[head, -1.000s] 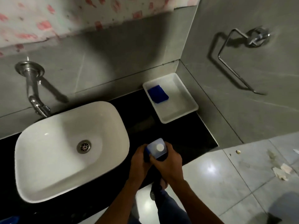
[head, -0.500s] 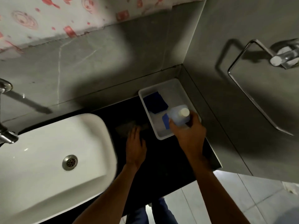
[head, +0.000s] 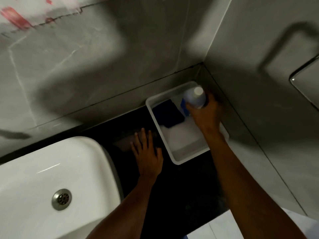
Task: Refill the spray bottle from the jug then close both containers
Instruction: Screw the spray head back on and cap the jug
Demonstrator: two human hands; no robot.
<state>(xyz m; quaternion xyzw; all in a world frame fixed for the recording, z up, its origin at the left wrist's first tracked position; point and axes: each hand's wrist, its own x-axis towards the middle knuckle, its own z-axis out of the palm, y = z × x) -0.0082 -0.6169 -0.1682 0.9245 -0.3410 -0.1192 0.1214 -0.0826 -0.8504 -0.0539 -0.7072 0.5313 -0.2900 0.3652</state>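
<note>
right hand [head: 205, 114] grips the capped jug [head: 195, 99] over the tray's [head: 174, 159] far corner; left hand [head: 148, 152] flat, empty; jug may tip against the wall.

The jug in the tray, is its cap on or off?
On. The jug, held by the right hand over the white tray, shows a white cap on its neck.

The scene is viewed from a single head-worn camera, aimed steeply forward and down from close above the dark table [head: 181, 187]. The white sink [head: 51, 178] is cut off at lower left, the wall corner is faced ahead, and both forearms enter from the bottom edge.
</note>
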